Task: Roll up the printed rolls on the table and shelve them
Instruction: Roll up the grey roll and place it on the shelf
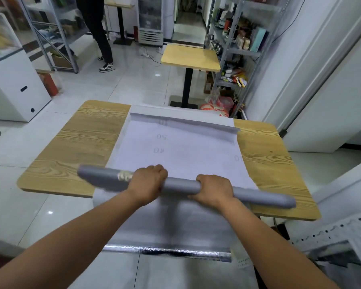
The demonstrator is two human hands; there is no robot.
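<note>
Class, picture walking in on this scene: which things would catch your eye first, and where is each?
First comes the grey roll across the near half of the wooden table, gripped by the left hand and the right hand. Beyond it a white sheet with faint numbers lies spread along the table, its far end curled up. Further back stand a small yellow table and, at the upper left, another person's legs.

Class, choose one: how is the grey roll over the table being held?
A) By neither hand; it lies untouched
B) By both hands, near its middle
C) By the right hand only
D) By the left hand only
B: the left hand and the right hand each curl round the grey roll, side by side near its middle.
</note>
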